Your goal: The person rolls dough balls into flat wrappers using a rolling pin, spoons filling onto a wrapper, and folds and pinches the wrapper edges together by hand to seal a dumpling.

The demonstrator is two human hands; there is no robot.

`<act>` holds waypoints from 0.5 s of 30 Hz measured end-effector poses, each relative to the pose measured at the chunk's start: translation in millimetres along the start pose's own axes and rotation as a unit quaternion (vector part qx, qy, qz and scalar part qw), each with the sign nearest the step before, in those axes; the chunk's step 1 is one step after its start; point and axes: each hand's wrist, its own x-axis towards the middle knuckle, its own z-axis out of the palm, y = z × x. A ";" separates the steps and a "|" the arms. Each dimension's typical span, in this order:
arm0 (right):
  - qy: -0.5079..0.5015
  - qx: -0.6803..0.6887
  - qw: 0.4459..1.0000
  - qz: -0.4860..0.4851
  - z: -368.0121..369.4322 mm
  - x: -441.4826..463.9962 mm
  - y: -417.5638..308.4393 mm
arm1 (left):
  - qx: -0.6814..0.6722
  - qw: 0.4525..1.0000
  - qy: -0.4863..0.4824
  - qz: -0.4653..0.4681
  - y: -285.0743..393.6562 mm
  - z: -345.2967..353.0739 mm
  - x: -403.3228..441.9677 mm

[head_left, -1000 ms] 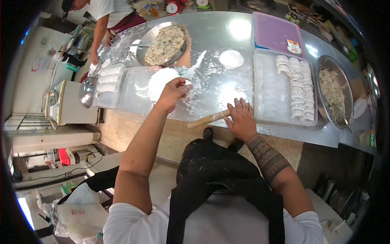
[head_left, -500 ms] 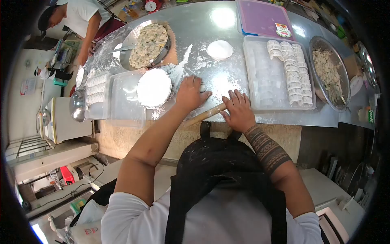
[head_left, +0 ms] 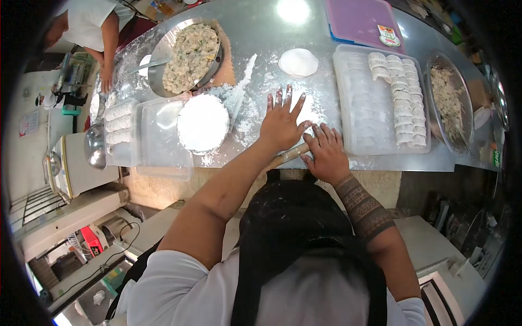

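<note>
My left hand (head_left: 281,124) lies palm down over the floured metal table (head_left: 255,27), its fingers spread. A small dough piece was near it; none shows now, and what is under the palm is hidden. Just right of it, my right hand (head_left: 327,151) rests on a wooden rolling pin (head_left: 288,156), fingers bent over its right end. Flour fills a round container (head_left: 203,124) left of my hands. Beyond them lies a flat white dough round (head_left: 298,63). To the right, a plastic tray (head_left: 359,98) holds rows of folded dumplings (head_left: 399,100).
A pan of filling (head_left: 190,57) with a spoon stands at the back left, and a bowl of filling (head_left: 447,100) at the far right. A purple lid (head_left: 361,20) lies at the back. Another tray of dumplings (head_left: 118,125) is at left, near a co-worker (head_left: 89,27).
My left hand has moved from the flour container to the right, setting down a small piece, and its fingers have spread. My right hand has stayed on the rolling pin.
</note>
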 end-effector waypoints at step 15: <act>0.015 -0.008 1.000 -0.006 2.8 -4.3 -1.0 | -0.333 0.924 0.045 -0.183 -47.6 -56.3 2.3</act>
